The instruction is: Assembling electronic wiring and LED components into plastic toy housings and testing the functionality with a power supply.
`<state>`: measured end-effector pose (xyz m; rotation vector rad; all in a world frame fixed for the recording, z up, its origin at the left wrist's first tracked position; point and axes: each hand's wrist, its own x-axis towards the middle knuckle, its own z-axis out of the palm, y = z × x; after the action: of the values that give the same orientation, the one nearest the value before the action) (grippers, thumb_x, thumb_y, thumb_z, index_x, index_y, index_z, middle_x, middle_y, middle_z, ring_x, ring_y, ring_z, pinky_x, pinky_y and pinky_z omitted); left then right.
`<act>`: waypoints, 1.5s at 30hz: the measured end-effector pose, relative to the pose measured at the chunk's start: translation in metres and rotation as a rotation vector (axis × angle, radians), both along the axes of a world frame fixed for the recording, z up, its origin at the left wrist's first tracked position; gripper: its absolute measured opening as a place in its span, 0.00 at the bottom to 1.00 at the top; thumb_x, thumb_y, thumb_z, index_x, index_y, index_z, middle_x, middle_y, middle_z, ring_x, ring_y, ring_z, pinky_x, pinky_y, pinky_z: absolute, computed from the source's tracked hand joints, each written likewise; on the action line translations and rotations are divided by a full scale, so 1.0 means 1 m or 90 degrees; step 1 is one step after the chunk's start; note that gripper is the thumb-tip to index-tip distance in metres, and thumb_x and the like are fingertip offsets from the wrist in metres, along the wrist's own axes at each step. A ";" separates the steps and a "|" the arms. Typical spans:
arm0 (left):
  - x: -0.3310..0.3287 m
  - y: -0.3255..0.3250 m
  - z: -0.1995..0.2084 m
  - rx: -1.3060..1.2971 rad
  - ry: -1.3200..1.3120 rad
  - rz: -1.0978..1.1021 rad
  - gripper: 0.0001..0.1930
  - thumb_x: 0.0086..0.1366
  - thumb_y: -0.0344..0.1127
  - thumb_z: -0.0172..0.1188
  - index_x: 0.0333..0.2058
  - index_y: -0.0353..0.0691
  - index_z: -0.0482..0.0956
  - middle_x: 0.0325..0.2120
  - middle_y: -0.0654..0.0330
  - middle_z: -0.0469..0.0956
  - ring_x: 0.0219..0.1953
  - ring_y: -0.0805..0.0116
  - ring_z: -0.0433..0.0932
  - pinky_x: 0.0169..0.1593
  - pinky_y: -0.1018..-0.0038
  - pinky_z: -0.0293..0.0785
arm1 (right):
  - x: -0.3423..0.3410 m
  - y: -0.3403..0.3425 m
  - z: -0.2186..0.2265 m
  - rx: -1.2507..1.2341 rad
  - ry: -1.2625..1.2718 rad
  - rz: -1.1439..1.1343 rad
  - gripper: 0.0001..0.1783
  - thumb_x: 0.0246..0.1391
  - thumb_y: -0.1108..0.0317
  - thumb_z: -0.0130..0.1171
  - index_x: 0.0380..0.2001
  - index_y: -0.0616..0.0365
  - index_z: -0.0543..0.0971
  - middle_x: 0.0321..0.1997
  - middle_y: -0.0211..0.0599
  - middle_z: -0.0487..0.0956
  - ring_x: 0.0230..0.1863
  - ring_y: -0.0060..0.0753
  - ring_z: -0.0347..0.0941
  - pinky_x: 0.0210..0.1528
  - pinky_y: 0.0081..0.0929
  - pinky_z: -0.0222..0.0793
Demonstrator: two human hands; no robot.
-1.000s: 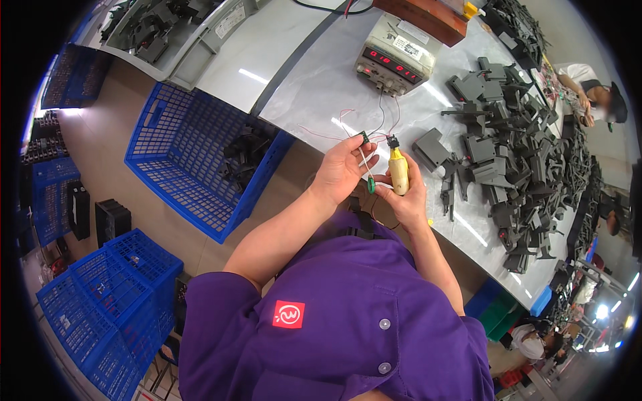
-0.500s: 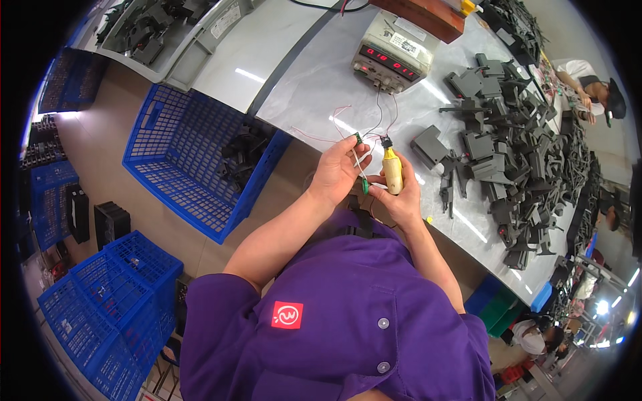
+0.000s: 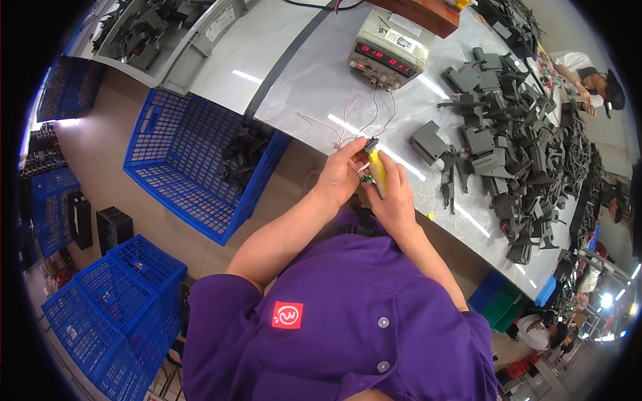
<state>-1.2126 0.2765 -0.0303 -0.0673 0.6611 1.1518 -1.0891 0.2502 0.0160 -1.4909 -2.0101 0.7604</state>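
- Blue plastic lattice crates are counted as four at the left.
- Closed around a small black part with thin wires, the left hand has been shifted slightly leftward.
- Gripped in the right hand, one yellow-handled tool is kept against it, so work continues.
- One grey bench power supply is seen beyond; dark grey plastic housings cannot be counted.

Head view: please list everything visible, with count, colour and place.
yellow-handled tool: one, yellow, in the right hand
small dark part: one, at the left fingertips
thin wires: several, red and white, running toward the power supply
power supply: one, beige, red display, on the table
dark plastic parts: many, grey-black, heaped on the table's right
table: one, white-grey
blue crates: several, on the floor at left
co-worker: one, far right
left hand: own, pinching the part
right hand: own, gripping the tool
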 end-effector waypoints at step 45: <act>0.002 -0.005 -0.018 -0.152 0.021 -0.122 0.09 0.50 0.41 0.61 0.27 0.47 0.72 0.26 0.67 0.72 0.31 0.73 0.69 0.36 0.75 0.63 | 0.007 0.014 0.008 -0.014 -0.123 -0.047 0.18 0.41 0.63 0.58 0.37 0.59 0.74 0.31 0.46 0.73 0.28 0.50 0.72 0.28 0.39 0.68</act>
<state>-1.2109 0.2719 -0.0480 -0.1842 0.8147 0.8887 -1.0821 0.2637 0.0236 -1.6989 -2.0771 0.6317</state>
